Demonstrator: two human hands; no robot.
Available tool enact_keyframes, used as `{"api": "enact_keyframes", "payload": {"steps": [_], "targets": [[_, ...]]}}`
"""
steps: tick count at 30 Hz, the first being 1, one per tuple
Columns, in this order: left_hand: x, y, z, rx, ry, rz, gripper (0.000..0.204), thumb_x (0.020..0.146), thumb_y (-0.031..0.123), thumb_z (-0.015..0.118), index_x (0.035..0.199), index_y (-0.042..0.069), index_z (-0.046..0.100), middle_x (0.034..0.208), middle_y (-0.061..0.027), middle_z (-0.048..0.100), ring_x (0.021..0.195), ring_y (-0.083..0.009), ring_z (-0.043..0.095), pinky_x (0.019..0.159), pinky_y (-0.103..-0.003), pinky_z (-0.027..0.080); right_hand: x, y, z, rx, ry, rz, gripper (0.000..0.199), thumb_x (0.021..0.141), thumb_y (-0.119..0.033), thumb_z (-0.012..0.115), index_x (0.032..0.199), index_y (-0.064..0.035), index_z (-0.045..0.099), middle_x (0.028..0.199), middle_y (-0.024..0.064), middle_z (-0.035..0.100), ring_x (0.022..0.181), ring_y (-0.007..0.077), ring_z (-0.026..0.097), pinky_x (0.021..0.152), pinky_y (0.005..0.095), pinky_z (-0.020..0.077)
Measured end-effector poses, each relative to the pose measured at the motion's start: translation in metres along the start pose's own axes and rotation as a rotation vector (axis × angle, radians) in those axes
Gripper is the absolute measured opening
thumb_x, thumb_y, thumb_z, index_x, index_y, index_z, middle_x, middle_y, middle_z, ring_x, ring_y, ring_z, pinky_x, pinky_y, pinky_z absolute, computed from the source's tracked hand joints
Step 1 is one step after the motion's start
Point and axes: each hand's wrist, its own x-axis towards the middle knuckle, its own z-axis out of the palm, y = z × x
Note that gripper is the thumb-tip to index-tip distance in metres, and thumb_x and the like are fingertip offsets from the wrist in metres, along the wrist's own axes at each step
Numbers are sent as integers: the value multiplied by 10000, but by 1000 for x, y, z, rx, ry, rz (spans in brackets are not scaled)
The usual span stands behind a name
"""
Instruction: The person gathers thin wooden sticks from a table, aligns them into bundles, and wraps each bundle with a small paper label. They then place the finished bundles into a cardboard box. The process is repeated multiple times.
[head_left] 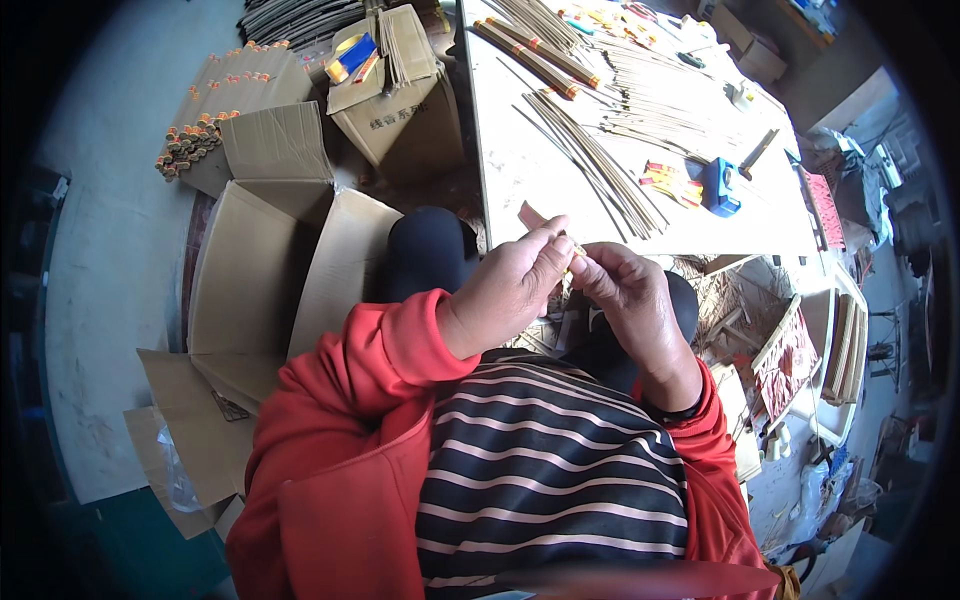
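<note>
Both hands are raised over the lap, fingertips meeting just short of the worktop [515, 165]. The left hand [510, 275] has thumb and fingers closed together at a narrow reddish strip [531, 214]; the right hand [635, 295] pinches a small yellow bit [570, 268] at the same spot. Whether strip and bit are one piece cannot be told; fingers cover the join.

Strip position: at the left fingertips, its free end over the worktop's near edge as seen from above. Its long axis slants; the free end points forward and leftward, away from the body.

Step in hand, in this inspector's judgement: close fingertip work on the strip. The next move appears to call for a steady pinch from both hands.

An open carton [240, 265] stands at left. On the worktop, loose sticks [595, 165] lie slantwise, with labels [672, 185] and a blue dispenser [721, 188] to their right. Beyond lie banded bundles [527, 60].
</note>
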Motion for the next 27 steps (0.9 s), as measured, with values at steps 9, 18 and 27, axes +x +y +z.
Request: {"api": "enact_keyframes", "payload": {"steps": [9, 18, 27], "targets": [[-3, 5, 2, -266, -93, 103, 565, 957, 243, 388, 1394, 26, 104, 778, -33, 482, 577, -47, 432, 473, -166, 392, 3, 21, -2, 491, -240, -128, 254, 910, -153, 501, 1054, 56, 501, 897, 96, 587, 797, 147, 573, 745, 260, 459], [-6, 4, 0, -412, -149, -12, 797, 916, 293, 481, 1381, 45, -117, 738, -65, 492, 542, -68, 452, 442, -185, 398, 0, 35, 3, 591, -230, -196, 246, 891, -112, 525, 1077, 47, 489, 927, 97, 584, 784, 128, 566, 732, 239, 457], [-4, 0, 0, -611, -204, -133, 866, 877, 273, 558, 1375, 22, -105, 834, -117, 520, 593, -137, 526, 473, -214, 441, -3, 37, -3, 643, -291, -223, 251, 868, -100, 558, 1063, 39, 484, 924, 90, 581, 765, 137, 583, 724, 243, 468]]}}
